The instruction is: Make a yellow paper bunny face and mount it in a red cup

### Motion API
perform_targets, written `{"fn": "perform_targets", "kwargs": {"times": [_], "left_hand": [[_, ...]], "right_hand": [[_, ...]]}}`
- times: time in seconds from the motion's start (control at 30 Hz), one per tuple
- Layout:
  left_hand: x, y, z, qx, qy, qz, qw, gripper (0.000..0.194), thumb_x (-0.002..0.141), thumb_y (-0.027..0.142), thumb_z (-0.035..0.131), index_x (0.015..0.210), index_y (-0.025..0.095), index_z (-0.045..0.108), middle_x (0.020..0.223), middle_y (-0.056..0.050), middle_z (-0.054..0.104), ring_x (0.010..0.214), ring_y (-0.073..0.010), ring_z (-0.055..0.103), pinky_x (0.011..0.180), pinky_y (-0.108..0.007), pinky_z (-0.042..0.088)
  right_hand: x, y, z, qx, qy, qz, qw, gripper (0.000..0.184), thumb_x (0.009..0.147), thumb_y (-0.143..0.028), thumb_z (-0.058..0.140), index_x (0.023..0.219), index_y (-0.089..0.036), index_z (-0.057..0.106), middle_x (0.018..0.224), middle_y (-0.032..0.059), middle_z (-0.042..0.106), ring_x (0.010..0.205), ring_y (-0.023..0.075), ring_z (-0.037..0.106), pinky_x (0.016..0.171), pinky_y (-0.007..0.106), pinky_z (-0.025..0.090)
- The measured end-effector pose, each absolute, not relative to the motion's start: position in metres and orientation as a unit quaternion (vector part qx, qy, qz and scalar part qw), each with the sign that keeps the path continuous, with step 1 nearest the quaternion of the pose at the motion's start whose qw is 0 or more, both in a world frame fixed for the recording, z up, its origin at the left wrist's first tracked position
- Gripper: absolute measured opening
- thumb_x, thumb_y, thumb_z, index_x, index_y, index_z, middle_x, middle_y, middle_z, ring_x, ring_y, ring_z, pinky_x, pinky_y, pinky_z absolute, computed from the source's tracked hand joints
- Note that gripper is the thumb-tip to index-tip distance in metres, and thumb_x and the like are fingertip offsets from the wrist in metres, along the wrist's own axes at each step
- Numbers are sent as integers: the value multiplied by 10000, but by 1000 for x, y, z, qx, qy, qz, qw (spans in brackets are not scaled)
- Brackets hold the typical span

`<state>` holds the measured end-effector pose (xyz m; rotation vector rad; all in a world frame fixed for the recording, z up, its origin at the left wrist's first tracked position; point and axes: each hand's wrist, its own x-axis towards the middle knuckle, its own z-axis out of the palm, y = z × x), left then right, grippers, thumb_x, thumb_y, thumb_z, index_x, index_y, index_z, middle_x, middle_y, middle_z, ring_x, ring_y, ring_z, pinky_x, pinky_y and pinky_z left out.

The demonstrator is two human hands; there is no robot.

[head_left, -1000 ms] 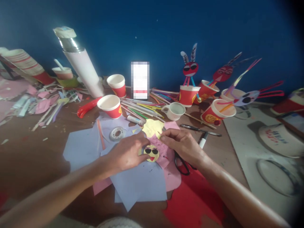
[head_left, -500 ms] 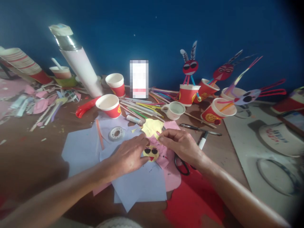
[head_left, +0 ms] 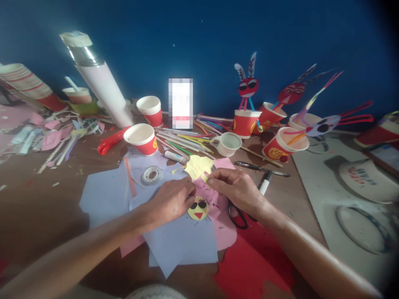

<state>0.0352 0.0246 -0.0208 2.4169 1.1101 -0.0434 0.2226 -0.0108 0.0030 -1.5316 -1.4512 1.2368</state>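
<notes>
A round yellow paper face [head_left: 198, 214] with black sunglasses shapes and a red triangle lies on the sheets in front of me. My left hand [head_left: 173, 199] is at its upper left edge, fingers curled together; what they hold, if anything, is hidden. Across from it my right hand [head_left: 235, 185] pinches a small piece of yellow paper [head_left: 205, 177] between thumb and forefinger. Just behind the fingertips is a wavy-edged yellow paper [head_left: 198, 165]. Crumpled pink paper [head_left: 209, 195] lies between both hands, and black-handled scissors [head_left: 238, 218] are partly under the right wrist.
Pale blue sheets [head_left: 174, 249] and red paper [head_left: 246, 265] cover the front. A tape roll [head_left: 151, 175], a marker [head_left: 264, 185] and a black pen [head_left: 262, 168] lie nearby. Behind stand paper cups [head_left: 141, 139], a white mug [head_left: 229, 144], coloured sticks [head_left: 181, 143] and a tilted-looking flask [head_left: 102, 91].
The yellow face has shifted slightly down towards me, and my left thumb has drawn back from its lower side to its top edge. My right hand has hardly moved.
</notes>
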Motion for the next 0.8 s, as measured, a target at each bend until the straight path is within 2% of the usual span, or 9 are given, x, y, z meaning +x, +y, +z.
{"fn": "perform_targets", "kwargs": {"times": [0.23,0.43,0.63,0.8], "left_hand": [[39,47,4,877,413,36,241,112,793,200,512,755,183,616,821,-24,650,747,-177,609,618,-269,404],[59,78,3,885,404,66,222,114,762,164,525,693,181,614,789,-4,638,662,-141,564,562,-250,363],[52,73,4,886,416,88,187,265,817,110,435,935,185,660,975,-41,644,719,-159,595,591,-270,391],[20,47,-5,891,394,125,189,197,868,145,467,909,192,654,937,-30,659,763,-151,626,691,-272,454]], "right_hand": [[224,-10,0,-581,-538,500,351,174,800,-279,581,657,-181,598,571,-46,516,504,85,446,475,206,350],[222,-10,-1,-584,-519,513,356,164,781,-289,606,660,-179,595,566,-42,551,505,90,507,479,202,396],[216,-12,-6,-572,-496,562,332,148,791,-233,569,652,-190,543,556,-39,591,428,73,506,408,182,366],[209,-17,-16,-545,-502,579,340,75,778,-194,564,704,-182,564,660,-1,673,552,100,583,512,200,428]]}}
